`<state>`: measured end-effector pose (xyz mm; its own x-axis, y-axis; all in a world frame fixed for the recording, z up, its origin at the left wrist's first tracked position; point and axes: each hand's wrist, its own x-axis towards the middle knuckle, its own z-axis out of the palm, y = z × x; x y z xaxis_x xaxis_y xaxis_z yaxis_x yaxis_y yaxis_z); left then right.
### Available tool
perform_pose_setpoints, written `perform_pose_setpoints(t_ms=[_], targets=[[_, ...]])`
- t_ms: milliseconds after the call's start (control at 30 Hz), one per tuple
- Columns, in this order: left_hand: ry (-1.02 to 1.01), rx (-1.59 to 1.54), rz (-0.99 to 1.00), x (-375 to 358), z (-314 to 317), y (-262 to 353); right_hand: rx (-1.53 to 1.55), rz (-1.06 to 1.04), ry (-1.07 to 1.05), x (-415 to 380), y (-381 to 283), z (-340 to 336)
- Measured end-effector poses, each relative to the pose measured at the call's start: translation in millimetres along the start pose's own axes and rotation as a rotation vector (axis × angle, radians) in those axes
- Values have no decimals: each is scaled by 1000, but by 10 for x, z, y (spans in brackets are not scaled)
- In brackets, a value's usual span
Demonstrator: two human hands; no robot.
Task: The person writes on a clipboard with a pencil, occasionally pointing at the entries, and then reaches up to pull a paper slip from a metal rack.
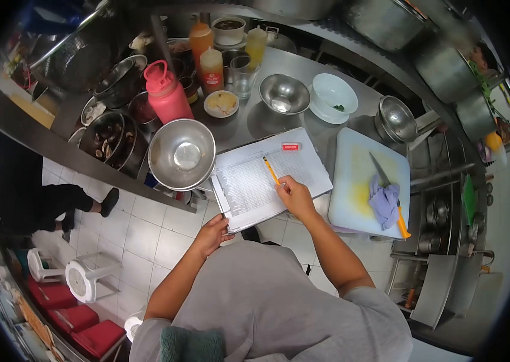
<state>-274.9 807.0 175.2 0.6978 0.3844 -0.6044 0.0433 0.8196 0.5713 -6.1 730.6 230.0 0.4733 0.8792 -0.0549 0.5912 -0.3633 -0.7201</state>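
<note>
A stack of printed sheets (255, 187) with a table of rows lies tilted at the front edge of the steel counter. At its near left corner, my left hand (211, 235) is closed on the edge, thumb near the top and fingers partly hidden. My right hand (294, 196) rests over the right part of the sheets, its fingers closed around one end of a yellow pencil (271, 170). The pencil's dark far end points away from me over the printed rows. A red and white eraser (291, 146) lies on the top sheet.
Left of the papers stands a steel bowl (182, 154), with a pink bottle (167, 93) behind. Another steel bowl (285, 94) and white bowls (334, 96) sit farther back. On the right, a cutting board (351, 157) holds a knife (380, 169) and purple cloth (384, 202).
</note>
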Motion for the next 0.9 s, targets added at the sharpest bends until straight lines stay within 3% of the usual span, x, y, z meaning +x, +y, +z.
perform_pose_setpoints(t_ms=[200, 300, 333, 400, 467, 533, 600, 700, 733, 767, 833, 900], targets=[[-13, -8, 10, -1, -58, -77, -109, -88, 135, 1, -3, 72], [-7, 9, 60, 11, -78, -143, -267, -240, 256, 131, 214, 237], [-27, 20, 99, 74, -95, -189, -327, -157, 266, 156, 269, 297], [14, 42, 19, 76, -72, -151, -373, -227, 289, 217, 365, 270], [-41, 22, 28, 83, -160, -182, -360, -195, 308, 236, 277, 127], [-50, 28, 12, 45, -155, -116, -156, -198, 404, 280, 119, -142], [-39, 33, 20, -49, -109, -89, 25, -227, 392, 380, -150, -657], [-30, 62, 44, -185, -31, -26, 279, -346, 775, 349, -713, -1622], [-31, 72, 53, -177, -18, -10, 349, -301, 854, 288, -876, -2021], [-22, 70, 64, -173, -47, -20, 354, -509, 1064, 330, -933, -2374], [-2, 67, 88, -186, -150, -60, 562, -585, 1214, 13, -1455, -3073], [76, 107, 114, -259, -139, -46, 704, -850, 1291, -31, -1615, -3689]])
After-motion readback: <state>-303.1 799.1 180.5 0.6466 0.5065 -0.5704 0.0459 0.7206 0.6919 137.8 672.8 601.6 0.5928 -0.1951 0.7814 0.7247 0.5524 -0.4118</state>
